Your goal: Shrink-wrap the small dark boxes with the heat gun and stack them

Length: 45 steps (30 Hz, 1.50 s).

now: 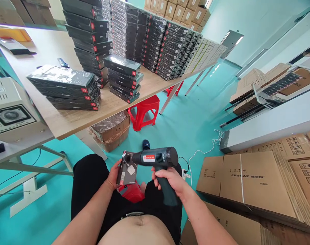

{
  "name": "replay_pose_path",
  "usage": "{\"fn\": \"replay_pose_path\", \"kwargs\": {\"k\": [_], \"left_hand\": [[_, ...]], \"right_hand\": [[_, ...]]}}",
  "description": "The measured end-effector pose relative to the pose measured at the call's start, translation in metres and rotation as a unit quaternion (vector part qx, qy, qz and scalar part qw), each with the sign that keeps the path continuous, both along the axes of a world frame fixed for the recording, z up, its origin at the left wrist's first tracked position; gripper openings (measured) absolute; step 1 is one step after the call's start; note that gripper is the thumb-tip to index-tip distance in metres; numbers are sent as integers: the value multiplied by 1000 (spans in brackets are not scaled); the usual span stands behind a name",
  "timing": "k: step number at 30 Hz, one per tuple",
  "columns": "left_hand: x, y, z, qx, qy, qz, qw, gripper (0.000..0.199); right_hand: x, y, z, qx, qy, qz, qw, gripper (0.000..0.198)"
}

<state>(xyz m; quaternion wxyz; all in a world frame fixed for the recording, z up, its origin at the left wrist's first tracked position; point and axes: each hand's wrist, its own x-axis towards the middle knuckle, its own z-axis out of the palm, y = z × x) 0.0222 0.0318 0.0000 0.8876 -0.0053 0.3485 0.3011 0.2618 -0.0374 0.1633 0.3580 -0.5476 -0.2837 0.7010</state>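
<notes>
In my left hand (114,174) is a small black product box (127,175) with a charger pictured on its face, held upright above my lap. My right hand (167,178) wraps around the handle of a dark heat gun (155,157) with a red label. The gun's nozzle points left at the upper part of the box and covers a bit of it; whether the two touch, I cannot tell. The fingers of my left hand are partly behind the box.
Stacks of black boxes in shiny film (68,85) stand on the wooden table (75,124) ahead. A red stool (145,110) and a carton (114,131) are below it. Large cartons (246,187) line the right side, near a white cable (195,154). A beige machine (14,112) stands left.
</notes>
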Motion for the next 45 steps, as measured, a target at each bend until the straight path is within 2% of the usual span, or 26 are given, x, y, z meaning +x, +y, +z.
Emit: {"fn": "replay_pose_path", "kwargs": {"k": [2,3,6,8,10,14,17,23,27,30,35,36,40,41,45], "left_hand": [[0,1,0,-6,-1,8,1000,46],[0,1,0,-6,-3,11,1000,47],[-1,2,-1,3,-11,37,999,48],[-1,3,-3,11,-18,56,998,48],[-1,3,-5,14,-21,55,998,48],[-1,2,-7,12,-12,27,999,45],[-2,2,-7,13,-12,25,1000,42],[-3,1,-5,9,-17,43,999,44],[-2,1,-7,8,-18,55,998,45],[-2,2,-7,8,-17,50,999,45],[-1,3,-3,7,-32,66,997,44],[-1,3,-2,6,-35,67,997,44],[-3,3,-3,6,-34,57,998,45],[-3,3,-4,7,-35,54,998,45],[-2,3,-4,14,-39,52,998,45]], "right_hand": [[-2,0,3,9,-15,-18,1000,27],[-2,-2,5,4,-13,7,1000,27],[0,-13,7,-20,4,160,987,27],[1,-20,6,-26,3,213,977,27],[-1,-21,4,-28,-4,167,986,27],[-18,-4,3,-17,32,-7,999,26],[-25,12,2,-2,68,-43,997,26],[-4,31,-12,-15,15,-100,995,23],[11,31,-15,-23,18,-83,996,22],[18,20,-11,-31,17,-54,998,22],[25,-5,-11,-60,-5,102,993,25],[25,-8,-13,-58,-8,104,993,25],[25,-13,-16,-41,-23,10,999,26],[25,-14,-15,-46,-24,14,999,26],[22,-16,-6,-63,2,127,990,26]]}}
